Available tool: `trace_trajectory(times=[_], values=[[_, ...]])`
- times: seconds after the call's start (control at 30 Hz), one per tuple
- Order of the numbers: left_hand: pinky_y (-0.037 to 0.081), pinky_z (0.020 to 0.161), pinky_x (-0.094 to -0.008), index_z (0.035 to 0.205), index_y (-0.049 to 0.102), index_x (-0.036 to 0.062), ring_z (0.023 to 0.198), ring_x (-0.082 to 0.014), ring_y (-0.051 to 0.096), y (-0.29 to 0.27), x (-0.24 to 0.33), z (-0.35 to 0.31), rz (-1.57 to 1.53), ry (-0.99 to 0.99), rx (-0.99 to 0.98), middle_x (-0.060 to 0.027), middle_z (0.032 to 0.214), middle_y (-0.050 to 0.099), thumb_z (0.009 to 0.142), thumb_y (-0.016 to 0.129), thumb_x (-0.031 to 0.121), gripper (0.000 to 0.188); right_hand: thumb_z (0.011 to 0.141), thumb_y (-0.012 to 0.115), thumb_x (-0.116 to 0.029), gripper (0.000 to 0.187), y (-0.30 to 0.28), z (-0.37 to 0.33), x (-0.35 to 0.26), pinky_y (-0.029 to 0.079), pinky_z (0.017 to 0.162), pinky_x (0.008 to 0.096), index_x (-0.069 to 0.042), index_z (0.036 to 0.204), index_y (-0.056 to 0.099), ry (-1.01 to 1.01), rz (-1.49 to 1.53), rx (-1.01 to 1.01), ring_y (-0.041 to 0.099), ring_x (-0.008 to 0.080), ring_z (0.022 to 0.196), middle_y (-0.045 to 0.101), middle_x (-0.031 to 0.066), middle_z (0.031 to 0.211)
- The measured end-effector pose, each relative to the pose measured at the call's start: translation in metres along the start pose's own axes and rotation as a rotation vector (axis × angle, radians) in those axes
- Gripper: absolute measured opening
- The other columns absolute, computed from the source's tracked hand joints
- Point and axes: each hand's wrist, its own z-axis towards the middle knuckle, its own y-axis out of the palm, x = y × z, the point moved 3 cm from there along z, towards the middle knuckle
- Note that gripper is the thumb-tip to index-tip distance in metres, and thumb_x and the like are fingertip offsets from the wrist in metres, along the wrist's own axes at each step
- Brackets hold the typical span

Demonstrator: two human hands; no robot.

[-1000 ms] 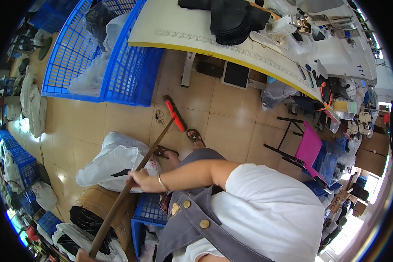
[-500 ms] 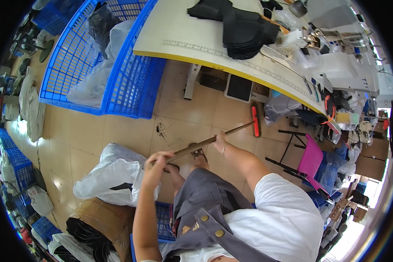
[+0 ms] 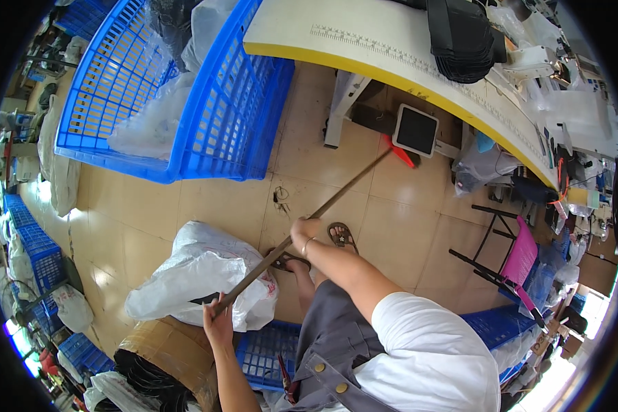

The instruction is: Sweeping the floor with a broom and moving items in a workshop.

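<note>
A broom with a long brown handle (image 3: 350,185) slants from lower left to upper right across my front. My left hand (image 3: 218,323) grips the handle's near end. Farther along, my right hand (image 3: 303,232) is wrapped round the middle of the handle. The red broom head (image 3: 401,152) touches the tiled floor beside the pedal (image 3: 416,130) under the sewing table; its bristles are mostly hidden. Small dark scraps (image 3: 280,197) lie on the floor to the left of the handle.
A large blue basket (image 3: 220,117) with plastic bags stands at the upper left. The sewing table (image 3: 364,48) carries black cut pieces (image 3: 460,41). A white sack (image 3: 199,275) and a cardboard roll (image 3: 168,353) lie near my left arm. A pink folding chair (image 3: 520,254) stands right.
The broom head has moved left and farther under the table, next to the pedal. Both hands have shifted left, my left hand also nearer to me. My view has moved too.
</note>
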Motion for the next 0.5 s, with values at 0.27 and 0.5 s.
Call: trace_trajectory(times=[0.27, 0.5], values=[[0.030, 0.092, -0.0438, 0.058, 0.040, 0.0078, 0.110, -0.0250, 0.040, -0.057, 0.019, -0.133, -0.071, 0.106, 0.280, -0.0050, 0.078, 0.057, 0.086, 0.041, 0.026, 0.033, 0.073, 0.048, -0.015, 0.040, -0.015, -0.100, 0.036, 0.044, 0.070, 0.0411, 0.008, 0.101, 0.031, -0.154, -0.185, -0.331, 0.055, 0.0370, 0.080, 0.053, 0.0273, 0.084], [0.038, 0.081, -0.0392, 0.057, 0.033, 0.0083, 0.077, -0.0222, 0.050, 0.020, 0.090, -0.166, 0.089, 0.291, 0.305, -0.0048, 0.058, 0.042, 0.084, 0.040, 0.016, 0.029, 0.073, 0.049, -0.011, 0.036, -0.055, -0.148, 0.053, 0.047, 0.044, 0.0321, 0.007, 0.099, 0.030, -0.100, -0.200, -0.318, 0.058, 0.0235, 0.054, 0.054, 0.0190, 0.073]])
